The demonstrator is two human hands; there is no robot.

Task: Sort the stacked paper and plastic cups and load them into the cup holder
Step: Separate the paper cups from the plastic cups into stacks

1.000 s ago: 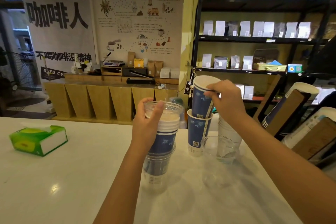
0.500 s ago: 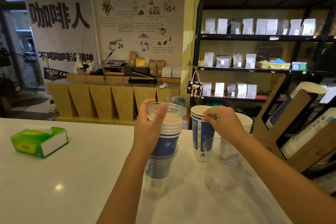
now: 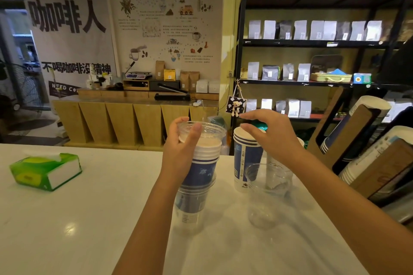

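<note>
Our left hand [image 3: 182, 152] has its grip clamped on the mixed cup stack [image 3: 199, 172] standing on the worktop [image 3: 78, 219]. Our right hand [image 3: 271, 135] hovers, fingers apart, over the blue paper cups [image 3: 244, 163] to the right.

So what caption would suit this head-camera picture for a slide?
Left hand grips a mixed stack of clear plastic and blue paper cups; open right hand hovers over the sorted blue paper cups.

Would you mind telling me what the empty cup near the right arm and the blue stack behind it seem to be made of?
The empty cup looks like clear, glossy plastic: the counter shows through it. The blue stack looks like matte printed paper: opaque walls, white rolled rims.
</note>
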